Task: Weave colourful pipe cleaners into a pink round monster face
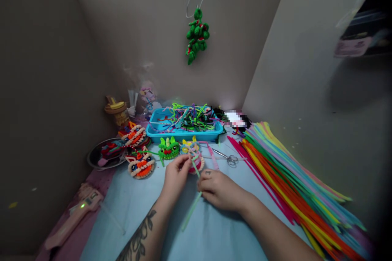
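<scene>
My left hand (179,171) pinches the upper end of a pale green pipe cleaner (191,211). Lower along the same stem, my right hand (216,187) closes its fingers around it, and the free end slants down toward the front left. Just behind my fingertips lies a round pink and cream pipe-cleaner piece (200,163), partly hidden by my hands. A yellow and blue piece (188,146) sits beyond it. To the left of that stands a green animal head (169,149) with small horns. Scissors (229,158) rest to the right, behind my right hand.
A blue tray (183,136) of tangled pipe-cleaner scraps stands at the back. Bundled coloured pipe cleaners (284,179) spread along the right. Orange animal heads (141,165) and a metal bowl (94,162) are at left. A pink glue gun (75,216) lies front left, its green light lit.
</scene>
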{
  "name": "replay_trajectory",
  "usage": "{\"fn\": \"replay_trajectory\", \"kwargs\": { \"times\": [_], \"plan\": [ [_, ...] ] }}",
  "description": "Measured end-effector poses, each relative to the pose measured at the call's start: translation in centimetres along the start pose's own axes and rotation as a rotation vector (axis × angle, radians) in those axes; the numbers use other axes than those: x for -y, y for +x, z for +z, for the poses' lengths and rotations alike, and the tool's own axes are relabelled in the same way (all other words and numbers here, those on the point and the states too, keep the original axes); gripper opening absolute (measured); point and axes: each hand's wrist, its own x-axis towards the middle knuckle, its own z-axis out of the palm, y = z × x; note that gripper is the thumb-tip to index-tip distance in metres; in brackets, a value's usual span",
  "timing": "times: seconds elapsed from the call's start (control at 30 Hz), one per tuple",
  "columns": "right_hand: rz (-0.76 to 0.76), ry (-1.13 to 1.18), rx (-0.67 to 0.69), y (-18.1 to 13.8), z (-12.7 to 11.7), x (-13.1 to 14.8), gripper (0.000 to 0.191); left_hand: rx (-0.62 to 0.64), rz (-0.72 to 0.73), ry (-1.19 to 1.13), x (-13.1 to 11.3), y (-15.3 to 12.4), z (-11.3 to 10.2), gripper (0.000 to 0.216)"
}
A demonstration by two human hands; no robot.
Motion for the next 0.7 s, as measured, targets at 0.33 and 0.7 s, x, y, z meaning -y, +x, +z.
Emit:
{"fn": "replay_trajectory", "kwargs": {
  "times": [0.33,0.7],
  "plan": [
    [-0.031,-0.049,0.052,0.2,1.0,0.0,0.014,-0.105,0.010,0.125,-0.4,-0.1,-0.1,0.025],
    [-0.129,-0.102,0.183,0.6,1.6,1.2,0.016,-0.002,-0.110,0.022,-0.1,0.4,-0.3,0.024]
  ]
}}
